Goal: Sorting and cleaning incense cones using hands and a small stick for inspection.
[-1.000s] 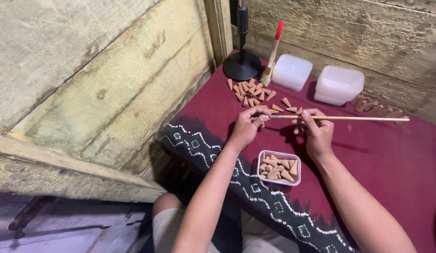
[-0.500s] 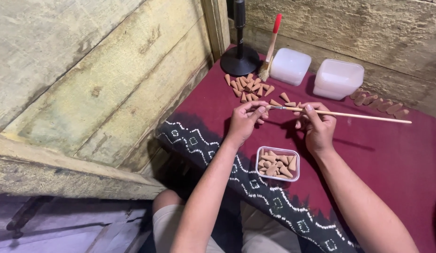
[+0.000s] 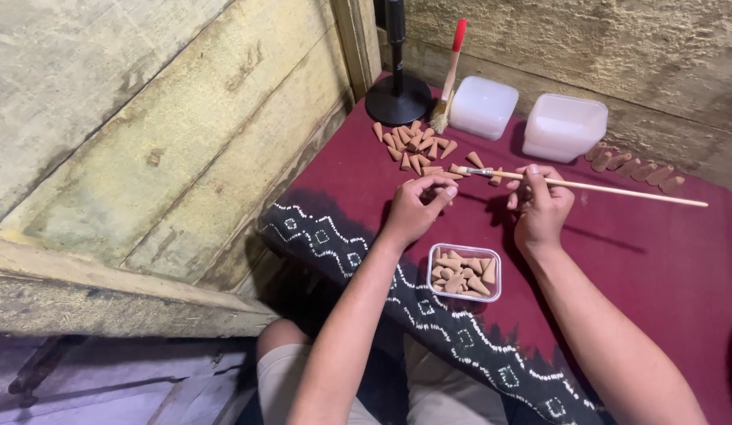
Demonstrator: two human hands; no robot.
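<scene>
Brushwork on small clay-coloured cones, by the look of it: right hand (image 3: pixel 541 206) pinches a thin wooden paintbrush (image 3: pixel 586 187) near its ferrule, tip pointing left. Left hand (image 3: pixel 419 206) has fingers curled closed, seemingly around one cone, though it is hidden. Loose cones (image 3: pixel 413 145) lie beyond on the maroon cloth (image 3: pixel 657 260), more in a small clear tub (image 3: pixel 463 272); the next stroke likely calls for steadying tip against cone.
</scene>
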